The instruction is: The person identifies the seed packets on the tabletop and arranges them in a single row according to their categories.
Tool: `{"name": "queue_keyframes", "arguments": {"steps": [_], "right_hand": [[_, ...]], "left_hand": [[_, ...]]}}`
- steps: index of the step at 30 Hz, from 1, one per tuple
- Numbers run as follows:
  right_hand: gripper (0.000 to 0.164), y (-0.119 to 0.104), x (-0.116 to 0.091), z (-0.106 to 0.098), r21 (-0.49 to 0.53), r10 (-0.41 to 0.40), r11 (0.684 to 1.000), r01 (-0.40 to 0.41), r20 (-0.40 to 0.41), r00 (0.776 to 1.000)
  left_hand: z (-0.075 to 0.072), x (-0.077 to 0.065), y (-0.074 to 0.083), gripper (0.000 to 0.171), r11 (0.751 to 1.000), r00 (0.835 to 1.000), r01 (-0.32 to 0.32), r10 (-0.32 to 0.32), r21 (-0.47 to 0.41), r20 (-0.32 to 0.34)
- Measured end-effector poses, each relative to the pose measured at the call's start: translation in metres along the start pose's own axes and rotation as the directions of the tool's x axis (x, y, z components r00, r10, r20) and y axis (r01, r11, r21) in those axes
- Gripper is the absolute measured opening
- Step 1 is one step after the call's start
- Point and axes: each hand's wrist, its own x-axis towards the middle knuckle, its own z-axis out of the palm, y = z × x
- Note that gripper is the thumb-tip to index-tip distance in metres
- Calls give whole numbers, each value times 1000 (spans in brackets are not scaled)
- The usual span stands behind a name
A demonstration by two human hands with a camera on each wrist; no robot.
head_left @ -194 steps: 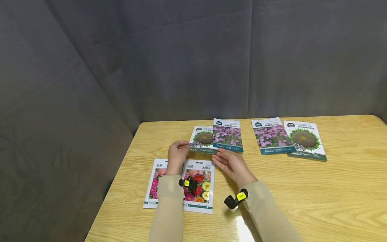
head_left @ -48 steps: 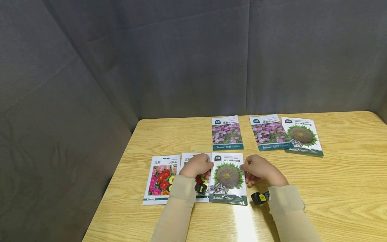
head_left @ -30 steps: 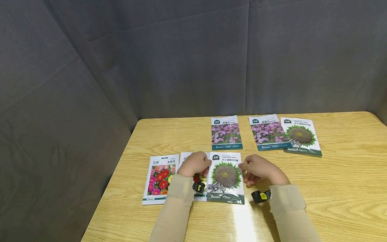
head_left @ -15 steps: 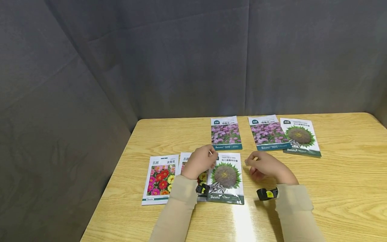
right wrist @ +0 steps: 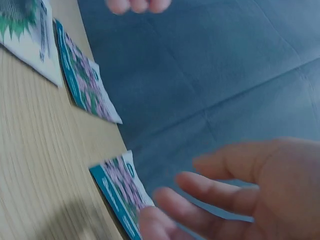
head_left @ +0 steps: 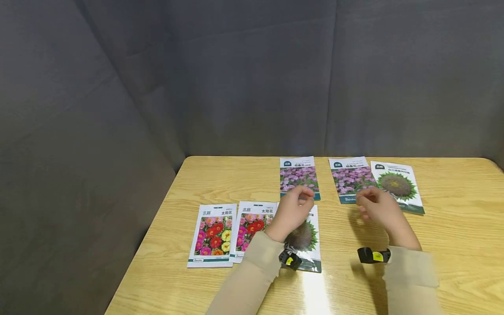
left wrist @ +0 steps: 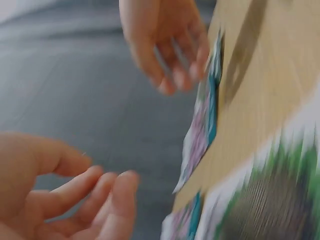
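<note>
My left hand hovers over the near sunflower seed packet, covering its upper left part in the head view. Its fingers are loosely bent with nothing between them. My right hand is in the air by the lower edge of the right purple-flower seed packet; in the right wrist view its fingers are spread and hold nothing. The far sunflower packet lies partly behind that hand. Another purple-flower packet lies at the back, just beyond my left hand.
Two seed packets with red, pink and yellow flowers, the left one and the right one, lie side by side at front left on the wooden table. A grey cloth hangs behind the table.
Since the earliest frame, the near sunflower packet has come forward from the back to the front row's right end. Both hands have since let go of it, lifted and moved right.
</note>
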Motion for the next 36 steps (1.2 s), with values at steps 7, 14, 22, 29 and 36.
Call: {"name": "queue_keyframes", "arguments": {"steps": [7,14,22,29,36], "right_hand": [[42,20,-4,-28,-78,15,996,-41,-307,952],[47,40,-5,-58,-45,141,984,-174,-413,900],[53,63,-7,-79,-44,203,971,-236,-370,906],[60,74,-10,-81,-35,249,963,-268,-275,929],[57,84,-11,-80,-23,263,960,-280,-272,926]], "left_hand": [[47,14,20,33,991,998,55,-51,-124,36],[90,22,31,38,942,980,197,-183,-271,78],[137,36,29,43,826,948,311,-304,-470,92],[160,40,28,43,670,923,361,-356,-648,146],[170,42,31,43,750,928,362,-347,-554,137]]}}
